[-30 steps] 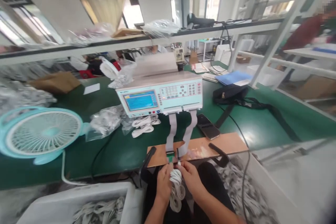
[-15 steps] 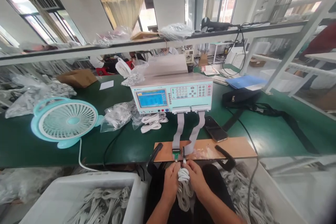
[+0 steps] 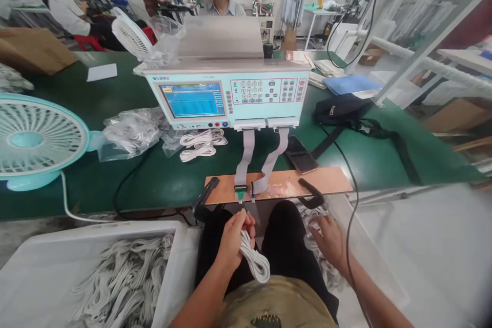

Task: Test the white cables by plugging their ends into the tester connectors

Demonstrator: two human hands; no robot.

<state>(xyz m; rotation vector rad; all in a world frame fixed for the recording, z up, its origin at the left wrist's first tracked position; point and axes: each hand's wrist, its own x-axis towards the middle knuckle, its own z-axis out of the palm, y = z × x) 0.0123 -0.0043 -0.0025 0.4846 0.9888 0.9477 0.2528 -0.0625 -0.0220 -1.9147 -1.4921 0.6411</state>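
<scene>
My left hand (image 3: 234,240) is closed around a bundled white cable (image 3: 254,262), whose looped end hangs out below the fingers over my lap. Just beyond the fingertips, at the table's front edge, are a small green connector board (image 3: 241,195) and a second connector (image 3: 252,192) on grey ribbon cables (image 3: 246,156). These run up to a tester (image 3: 265,92) with a lit blue screen. On the right, my right hand (image 3: 327,240) reaches over the bin of white cables (image 3: 330,271). Its fingers are bent and apart, near or touching the cables; their tips are partly hidden.
A white bin (image 3: 169,266) of bundled cables stands at left. On the green table (image 3: 165,184) are a fan (image 3: 34,138), bagged cables (image 3: 132,130), loose cables (image 3: 203,143), a phone (image 3: 302,156) and a black bag (image 3: 342,110). Black clamps (image 3: 205,200) grip a wooden strip (image 3: 334,179).
Both hands were together at the connectors with the cable. My left hand has drawn back with it, and my right hand has moved right to the bin. The view has tilted down.
</scene>
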